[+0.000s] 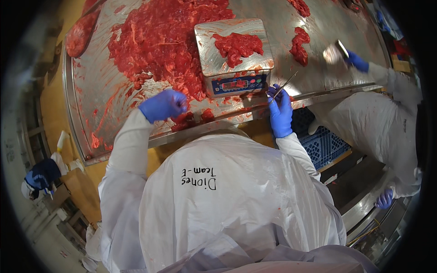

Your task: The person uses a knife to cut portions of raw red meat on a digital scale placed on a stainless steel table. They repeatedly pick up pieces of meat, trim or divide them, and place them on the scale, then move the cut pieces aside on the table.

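Observation:
My left hand (165, 105), in a blue glove, is closed at the near edge of the large heap of red raw meat (159, 45). Its fingertips are reddened, and whatever lies inside them I cannot make out. In my right hand (280, 113), also gloved in blue, is a slim knife (287, 82), its thin blade slanting up and to the right beside the scale. A steel scale (205, 66) with a blue display panel stands between and beyond my hands. On its platform rests a piece of meat (236, 45). Small scraps (207, 115) lie near my left hand.
The steel table (337, 27) has a raised rim along its near side. Another meat piece (299, 45) lies right of the scale. At the right, a co-worker's blue-gloved hand (357, 61) holds a blurred metal tool. Blue plastic crates (325, 148) stand below the table edge.

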Tool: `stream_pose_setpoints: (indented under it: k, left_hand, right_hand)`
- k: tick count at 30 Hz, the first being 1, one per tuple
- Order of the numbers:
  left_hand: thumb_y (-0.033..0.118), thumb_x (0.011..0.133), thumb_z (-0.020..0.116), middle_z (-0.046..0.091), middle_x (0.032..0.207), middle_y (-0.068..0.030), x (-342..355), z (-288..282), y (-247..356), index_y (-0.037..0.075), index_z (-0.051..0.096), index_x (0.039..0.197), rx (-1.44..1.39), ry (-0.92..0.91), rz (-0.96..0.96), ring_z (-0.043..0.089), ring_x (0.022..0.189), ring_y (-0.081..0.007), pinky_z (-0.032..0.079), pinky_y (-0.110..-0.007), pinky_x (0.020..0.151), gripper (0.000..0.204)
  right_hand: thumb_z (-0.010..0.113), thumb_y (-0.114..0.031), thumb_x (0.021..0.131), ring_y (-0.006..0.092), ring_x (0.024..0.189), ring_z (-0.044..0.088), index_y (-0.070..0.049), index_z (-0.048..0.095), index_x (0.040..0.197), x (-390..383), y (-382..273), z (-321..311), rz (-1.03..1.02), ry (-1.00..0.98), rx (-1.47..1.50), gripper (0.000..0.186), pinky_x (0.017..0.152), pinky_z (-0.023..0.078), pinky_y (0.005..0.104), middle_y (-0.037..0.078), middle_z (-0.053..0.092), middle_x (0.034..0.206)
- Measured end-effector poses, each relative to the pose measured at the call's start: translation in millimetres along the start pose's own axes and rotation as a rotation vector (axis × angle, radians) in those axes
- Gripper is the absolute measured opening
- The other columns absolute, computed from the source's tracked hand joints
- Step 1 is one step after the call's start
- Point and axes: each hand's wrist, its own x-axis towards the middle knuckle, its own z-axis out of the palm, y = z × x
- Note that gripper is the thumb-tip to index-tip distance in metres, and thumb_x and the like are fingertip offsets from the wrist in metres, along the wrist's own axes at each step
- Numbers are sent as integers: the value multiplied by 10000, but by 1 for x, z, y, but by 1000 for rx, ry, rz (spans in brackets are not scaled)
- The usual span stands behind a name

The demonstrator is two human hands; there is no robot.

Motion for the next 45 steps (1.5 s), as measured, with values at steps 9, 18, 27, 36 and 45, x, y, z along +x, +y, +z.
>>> stream_pose_setpoints:
  k: [9, 18, 27, 36, 45]
  left_hand:
    - [152, 879, 749, 705, 851, -83, 72, -12, 14, 44, 712, 982, 166, 458, 343, 681, 872, -160, 547, -340, 803, 154]
    - [110, 868, 724, 730, 875, -143, 21, 15, -18, 42, 733, 987, 3, 10, 279, 739, 879, -198, 585, -366, 800, 138]
    - [119, 911, 758, 718, 970, -102, 83, -37, 49, 3, 731, 1144, 94, 843, 655, 682, 878, -176, 552, -316, 841, 263]
    - [56, 915, 696, 682, 1057, -106, 66, -33, 12, 49, 745, 1188, -86, 887, 762, 706, 1007, -210, 569, -342, 857, 278]
    - [224, 923, 714, 670, 947, -109, 94, -7, 73, 93, 734, 995, 648, 901, 807, 683, 880, -329, 582, -445, 778, 150]
  right_hand:
    - [689, -61, 988, 223, 1282, 619, 15, 492, 1487, -3, -16, 20, 7, -134, -20, 541, 1036, 535, 351, 144, 633, 1389]
    - [703, -69, 981, 212, 1253, 639, 12, 498, 1493, -18, -12, 16, 82, -182, 5, 557, 1056, 533, 348, 155, 644, 1363]
    - [685, -64, 985, 190, 1193, 661, 23, 558, 1421, 8, -21, 29, 25, -122, 15, 462, 1010, 541, 344, 121, 681, 1290]
    - [677, -54, 981, 118, 995, 673, -9, 637, 1342, 1, -35, -19, 157, -265, -138, 366, 874, 562, 291, 65, 697, 1116]
    - [760, -154, 941, 83, 963, 626, -20, 689, 1257, 62, -33, 24, 303, -464, 101, 350, 835, 510, 245, 6, 687, 1007]
